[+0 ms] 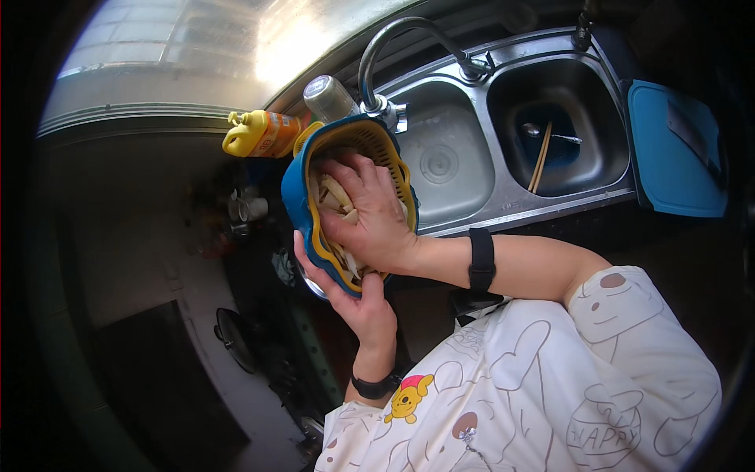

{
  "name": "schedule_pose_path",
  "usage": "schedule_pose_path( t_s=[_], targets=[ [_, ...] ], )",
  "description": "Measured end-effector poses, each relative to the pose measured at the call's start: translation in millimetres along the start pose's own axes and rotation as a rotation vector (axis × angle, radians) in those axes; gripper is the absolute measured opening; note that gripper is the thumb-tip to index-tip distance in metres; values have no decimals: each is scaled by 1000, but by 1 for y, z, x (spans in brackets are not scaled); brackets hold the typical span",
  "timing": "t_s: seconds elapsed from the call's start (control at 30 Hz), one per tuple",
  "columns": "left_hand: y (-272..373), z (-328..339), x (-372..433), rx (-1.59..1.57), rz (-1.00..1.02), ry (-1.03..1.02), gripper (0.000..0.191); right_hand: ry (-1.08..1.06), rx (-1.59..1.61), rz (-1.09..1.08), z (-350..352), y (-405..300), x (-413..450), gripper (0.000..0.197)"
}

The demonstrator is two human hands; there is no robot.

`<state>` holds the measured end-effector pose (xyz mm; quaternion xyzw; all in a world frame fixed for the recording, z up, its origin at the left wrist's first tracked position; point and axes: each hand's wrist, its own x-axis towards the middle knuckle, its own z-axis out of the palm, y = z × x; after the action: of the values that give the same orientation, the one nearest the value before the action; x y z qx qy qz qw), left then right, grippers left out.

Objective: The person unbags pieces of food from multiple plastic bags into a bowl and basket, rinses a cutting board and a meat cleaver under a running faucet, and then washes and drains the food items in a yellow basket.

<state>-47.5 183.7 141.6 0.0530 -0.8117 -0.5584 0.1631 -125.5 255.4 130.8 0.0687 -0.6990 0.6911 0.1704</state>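
A yellow slotted draining basket sits nested in a blue plastic basin, tilted beside the left sink bowl. Pale sliced pieces of food lie inside it; their kind is unclear. My left hand grips the near rim of the basin and basket, thumb over the edge and fingers along the outside. My right hand is inside the basket, pressed onto the pale pieces with its fingers spread and curled; its fingertips are partly hidden among them.
A steel double sink with a curved faucet lies beyond. Wooden chopsticks and a spoon rest in the right bowl. A blue board bearing a knife is at right. A yellow bottle and an upturned clear jar stand behind the basin.
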Motion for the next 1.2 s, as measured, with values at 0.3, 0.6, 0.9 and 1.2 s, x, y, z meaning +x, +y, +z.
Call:
schedule_pose_path(
  t_s=[0.3,0.6,0.9,1.2],
  targets=[
    [24,10,9,213,249,2,77,138,178,10,5,-12,10,50],
    [23,14,9,160,261,2,73,93,218,36,0,-13,12,52],
    [-28,1,4,-601,-545,106,65,-515,-383,-60,-15,30,18,67],
    [-16,4,4,-538,-283,194,67,-357,-107,183,-4,32,-2,88]
  ],
)
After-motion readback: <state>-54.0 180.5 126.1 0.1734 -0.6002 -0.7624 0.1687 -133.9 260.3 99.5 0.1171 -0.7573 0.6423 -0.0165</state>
